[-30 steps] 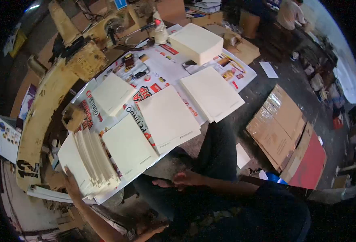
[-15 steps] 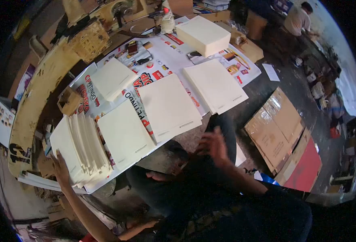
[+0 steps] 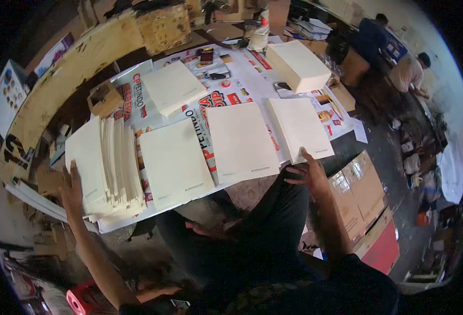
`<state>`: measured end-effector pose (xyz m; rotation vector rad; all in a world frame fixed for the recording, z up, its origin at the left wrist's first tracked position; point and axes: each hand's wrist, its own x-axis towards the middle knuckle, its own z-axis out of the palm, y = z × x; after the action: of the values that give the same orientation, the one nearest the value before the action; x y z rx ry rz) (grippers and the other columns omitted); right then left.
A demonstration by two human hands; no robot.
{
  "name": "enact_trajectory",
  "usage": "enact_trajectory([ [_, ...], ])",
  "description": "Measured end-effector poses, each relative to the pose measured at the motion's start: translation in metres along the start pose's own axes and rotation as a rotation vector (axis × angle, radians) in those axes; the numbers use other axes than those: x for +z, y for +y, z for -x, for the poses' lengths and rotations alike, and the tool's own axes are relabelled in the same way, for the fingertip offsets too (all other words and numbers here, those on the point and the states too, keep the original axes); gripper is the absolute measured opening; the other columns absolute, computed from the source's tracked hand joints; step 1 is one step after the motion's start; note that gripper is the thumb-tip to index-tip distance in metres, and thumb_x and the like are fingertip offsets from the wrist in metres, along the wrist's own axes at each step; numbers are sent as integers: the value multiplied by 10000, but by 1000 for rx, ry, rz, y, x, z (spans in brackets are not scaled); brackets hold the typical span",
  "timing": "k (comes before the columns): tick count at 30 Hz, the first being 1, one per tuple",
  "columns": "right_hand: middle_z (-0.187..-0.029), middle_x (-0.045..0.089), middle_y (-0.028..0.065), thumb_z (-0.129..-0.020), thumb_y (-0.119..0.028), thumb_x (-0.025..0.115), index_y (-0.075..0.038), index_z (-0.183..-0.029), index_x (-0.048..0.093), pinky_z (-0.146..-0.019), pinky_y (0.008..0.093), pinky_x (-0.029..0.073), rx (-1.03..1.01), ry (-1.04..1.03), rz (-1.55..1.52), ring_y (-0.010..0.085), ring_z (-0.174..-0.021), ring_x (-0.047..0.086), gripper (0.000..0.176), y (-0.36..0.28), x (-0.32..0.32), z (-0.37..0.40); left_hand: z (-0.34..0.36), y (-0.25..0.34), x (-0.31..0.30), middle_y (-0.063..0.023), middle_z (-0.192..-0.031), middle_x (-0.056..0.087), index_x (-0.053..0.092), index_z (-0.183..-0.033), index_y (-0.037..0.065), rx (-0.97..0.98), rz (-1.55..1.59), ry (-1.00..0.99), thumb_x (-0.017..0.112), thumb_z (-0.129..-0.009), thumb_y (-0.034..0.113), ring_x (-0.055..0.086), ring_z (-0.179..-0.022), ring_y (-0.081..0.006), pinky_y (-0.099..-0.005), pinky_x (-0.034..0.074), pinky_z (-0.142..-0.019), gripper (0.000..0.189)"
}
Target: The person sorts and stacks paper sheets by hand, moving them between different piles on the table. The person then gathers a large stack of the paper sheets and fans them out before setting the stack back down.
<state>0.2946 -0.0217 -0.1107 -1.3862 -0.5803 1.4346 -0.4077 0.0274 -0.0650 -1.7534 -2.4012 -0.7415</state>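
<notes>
My left hand point(image 3: 72, 191) rests against the left edge of a thick, fanned stack of cream paper point(image 3: 88, 163), fingers stretched out. That stack is layered in uneven sections on its right side. My right hand point(image 3: 311, 174) is at the near edge of the rightmost paper stack point(image 3: 300, 126); its thumb presses on the top sheet and its other fingers are spread below the edge. Between them lie two more paper stacks, a left one point(image 3: 174, 160) and a right one point(image 3: 242, 139), each with small print along the near edge.
A paper stack point(image 3: 173, 86) and a taller paper block point(image 3: 299, 63) sit farther back on the printed banner sheet point(image 3: 236, 79). Flattened cardboard point(image 3: 358, 191) leans at right. A yellowed machine point(image 3: 100, 47) curves along the left. Two other people point(image 3: 406, 73) are at the back right.
My right hand has moved up from above my lap to the rightmost stack, its thumb now on the paper. My left hand stays at the fanned stack. The view has shifted.
</notes>
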Motion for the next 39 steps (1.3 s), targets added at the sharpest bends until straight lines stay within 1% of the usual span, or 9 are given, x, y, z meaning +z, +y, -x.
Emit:
enact_trajectory([
  [4, -1144, 552, 257, -901, -549, 532, -53, -1378, 356, -804, 602, 530, -5, 35, -22, 382, -1053, 591, 710, 5, 1, 3, 7, 26, -10, -279, -1403, 418, 339, -1441, 10, -154, 93, -19, 366, -933, 617, 429, -1273, -452, -472, 335, -1064, 792],
  [8, -1055, 609, 212, -915, -663, 370, -62, -1369, 380, -808, 525, 529, -174, 73, -35, 353, -1005, 611, 753, 43, -15, -4, 4, -22, 5, -298, -1380, 429, 378, -1414, 6, 306, -90, 24, 371, -938, 597, 489, -1212, -457, -477, 401, -1007, 759],
  [12, -1091, 633, 186, -924, -566, 466, -54, -1104, 627, -826, 434, 493, -491, -87, 706, 336, -971, 615, 566, 119, -24, 0, 26, 73, -37, -346, -1179, 559, 372, -1413, 31, -260, -10, 4, 346, -923, 625, 538, -1119, -488, -499, 424, -962, 771],
  [15, -1024, 663, 198, -901, -517, 541, -48, -1032, 673, -847, 424, 487, -853, -239, 1237, 325, -976, 623, 504, 136, 15, -2, 22, 61, -29, -333, -1111, 598, 372, -1410, 33, -200, -7, 83, 339, -899, 667, 556, -1100, -472, -499, 429, -946, 815],
  [20, -940, 701, 169, -797, -511, 667, -79, -966, 728, -818, 443, 513, -190, -850, 1871, 317, -952, 659, 468, 185, 70, -57, 22, 65, -27, -323, -1116, 605, 383, -1387, -15, -242, -57, 110, 320, -894, 680, 581, -1079, -453, -490, 447, -941, 855],
  [26, -1036, 678, 205, -827, -506, 623, -62, -1069, 693, -826, 446, 520, -29, -1109, 1907, 335, -951, 661, 510, 254, 92, -100, 28, 75, -39, -331, -1207, 554, 399, -1374, 15, -344, 30, 24, 333, -891, 663, 545, -1122, -475, -520, 406, -995, 811],
  [29, -1041, 676, 213, -841, -415, 606, -54, -1201, 617, -824, 437, 524, -517, -1088, 1805, 335, -955, 659, 511, 253, 75, -93, 32, 98, -48, -330, -1424, 327, 274, -1466, 38, -385, -13, 52, 326, -858, 735, 303, -1324, -492, -516, 261, -1102, 927],
  [32, -1048, 675, 201, -836, -339, 597, -60, -1303, 531, -844, 444, 518, -2, -1334, 1691, 330, -961, 655, 548, 287, 56, -134, 31, 93, -34, -281, -1537, 119, 196, -1507, 73, -264, -156, 277, 372, -858, 732, -28, -1417, -490, -584, 87, -1133, 942],
  [39, -1039, 674, 202, -818, -281, 589, -29, -1238, 584, -863, 444, 508, -14, -1017, 1643, 337, -957, 652, 489, 248, 82, -95, 21, 68, -32, -213, -1484, 334, 326, -1462, 84, -106, 92, 32, 408, -908, 624, 336, -1364, -359, -396, 270, -1116, 778],
])
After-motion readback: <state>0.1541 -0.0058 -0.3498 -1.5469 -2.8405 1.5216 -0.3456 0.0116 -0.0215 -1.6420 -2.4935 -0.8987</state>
